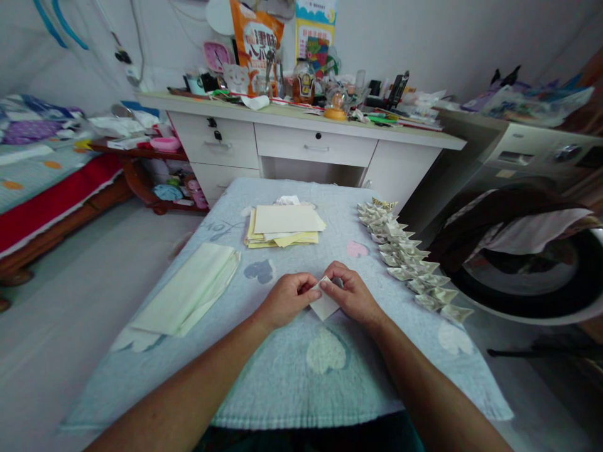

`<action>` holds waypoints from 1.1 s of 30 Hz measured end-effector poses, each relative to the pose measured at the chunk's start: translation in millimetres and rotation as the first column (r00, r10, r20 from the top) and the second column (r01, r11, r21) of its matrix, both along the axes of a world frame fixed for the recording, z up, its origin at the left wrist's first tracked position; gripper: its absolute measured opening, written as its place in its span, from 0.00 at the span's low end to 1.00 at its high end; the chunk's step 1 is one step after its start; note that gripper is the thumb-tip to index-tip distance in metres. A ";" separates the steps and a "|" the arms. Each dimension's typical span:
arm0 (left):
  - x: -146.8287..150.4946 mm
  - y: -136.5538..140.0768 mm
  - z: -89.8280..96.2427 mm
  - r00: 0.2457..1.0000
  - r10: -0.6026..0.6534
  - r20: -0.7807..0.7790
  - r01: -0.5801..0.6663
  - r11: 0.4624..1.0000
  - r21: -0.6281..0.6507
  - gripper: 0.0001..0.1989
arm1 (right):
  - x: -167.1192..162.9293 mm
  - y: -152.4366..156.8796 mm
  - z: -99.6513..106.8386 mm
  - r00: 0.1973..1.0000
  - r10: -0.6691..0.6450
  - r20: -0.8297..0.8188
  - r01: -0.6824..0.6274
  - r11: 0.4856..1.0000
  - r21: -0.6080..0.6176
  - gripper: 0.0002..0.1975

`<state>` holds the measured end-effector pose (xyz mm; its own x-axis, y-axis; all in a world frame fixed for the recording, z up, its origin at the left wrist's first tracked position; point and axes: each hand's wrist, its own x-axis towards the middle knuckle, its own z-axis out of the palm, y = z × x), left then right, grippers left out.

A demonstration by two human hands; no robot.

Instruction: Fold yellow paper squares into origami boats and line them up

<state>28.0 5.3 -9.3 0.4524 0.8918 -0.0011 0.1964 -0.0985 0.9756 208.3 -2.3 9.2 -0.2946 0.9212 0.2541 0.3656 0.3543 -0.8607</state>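
While pinched at the upper edges by left hand and right hand, registered as one folded paper, on or just above the cloth-covered surface; seemed light, easily creased, best held along folded edges.

- The folded piece I pinch: thin paper, matt and smooth.
- My rows of small folded shapes: matt, creased paper.
- My stack of sheets: smooth, matt paper.
- The table cover under my work: soft-looking, slightly rough cloth.
- The orange bag: glossy plastic.
- The washing machine's casing: smooth, metallic-looking.
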 end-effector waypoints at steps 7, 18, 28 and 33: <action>-0.7 0.2 0.2 0.999 -0.035 -0.027 0.036 0.999 0.038 0.08 | -0.4 0.4 0.0 0.999 -0.037 -0.023 0.037 0.999 -0.022 0.18; -1.4 4.0 -1.5 0.941 0.144 0.306 -0.129 0.989 -0.070 0.09 | -6.6 -0.3 -11.9 0.955 -0.009 -0.298 -0.082 0.953 -0.292 0.17; -3.8 1.0 1.4 0.969 0.099 0.227 -0.098 0.995 -0.014 0.09 | -4.2 0.4 -13.0 0.957 0.070 -0.282 -0.133 0.968 -0.211 0.15; -7.4 4.4 1.4 0.945 0.222 0.240 -0.217 0.975 -0.047 0.11 | -6.4 0.5 -12.4 0.981 0.041 -0.191 -0.081 0.975 -0.205 0.12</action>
<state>20.6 9.7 -7.8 0.2343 0.9699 0.0660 -0.0318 -0.0602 0.9977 201.9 -1.8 -3.2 -0.3185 0.9413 0.1117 0.1767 0.1747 -0.9686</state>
